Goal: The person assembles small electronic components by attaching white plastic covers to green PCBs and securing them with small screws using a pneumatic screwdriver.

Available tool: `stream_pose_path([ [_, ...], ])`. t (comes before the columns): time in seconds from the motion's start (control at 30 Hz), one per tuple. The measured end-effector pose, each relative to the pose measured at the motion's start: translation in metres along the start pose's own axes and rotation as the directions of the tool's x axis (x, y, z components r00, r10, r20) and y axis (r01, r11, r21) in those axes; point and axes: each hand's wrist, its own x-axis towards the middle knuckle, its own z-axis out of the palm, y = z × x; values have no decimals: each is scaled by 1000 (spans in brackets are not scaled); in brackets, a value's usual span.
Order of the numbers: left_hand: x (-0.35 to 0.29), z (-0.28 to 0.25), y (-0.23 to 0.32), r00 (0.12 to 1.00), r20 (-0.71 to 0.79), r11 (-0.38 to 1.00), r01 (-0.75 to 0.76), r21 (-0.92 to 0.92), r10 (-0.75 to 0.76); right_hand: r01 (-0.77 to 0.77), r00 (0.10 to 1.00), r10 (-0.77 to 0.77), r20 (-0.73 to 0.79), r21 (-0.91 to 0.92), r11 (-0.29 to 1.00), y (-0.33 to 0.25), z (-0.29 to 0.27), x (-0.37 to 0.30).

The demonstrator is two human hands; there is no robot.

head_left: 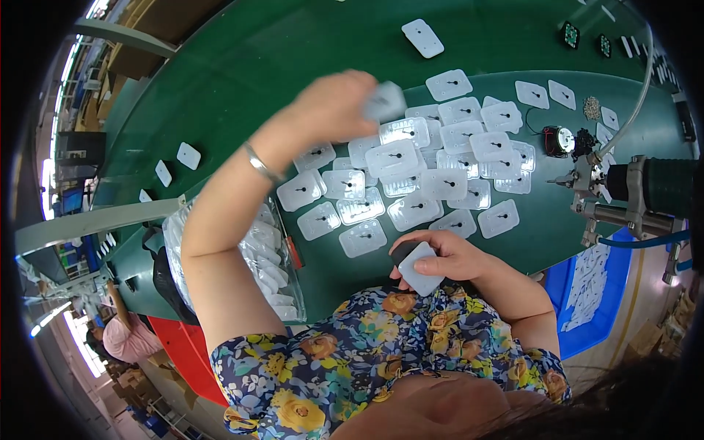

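Observation:
My left hand (334, 106), blurred by motion, is raised over the far left side of a pile of translucent plastic cases. Its fingers are closed on a pale plastic case (386, 103), smeared in the picture. Close to my chest, my right hand (460, 255) grips a white rounded plastic case (422, 273), thumb on its face. A black piece (403, 251) shows behind that case; whether the two are joined, I cannot tell. Several cases, such as a clear-white one (394, 159), overlap on the green table (220, 81), each with a small dark part on it.
A clear bag of white pieces (268, 257) lies left of my chest, beside a red-handled tool (294, 251). To the right stands a metal clamp fixture (587, 187) with a hose. A blue bin (594, 293) sits lower right. A person in pink (130, 337) is far left.

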Motion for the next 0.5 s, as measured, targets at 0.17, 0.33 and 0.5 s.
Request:
stream_pose_path([
  [0.17,6,14,86,972,88,976,-218,-10,218,8,1000,-8,-14,0,1000,-1,-1,0],
  [0.33,17,29,90,938,144,937,-332,108,316,1,999,0,-41,25,1000,-2,-2,-3],
  [0.5,63,-11,26,998,-63,996,-9,90,15,-24,999,25,-42,42,999,-7,-2,-4],
])
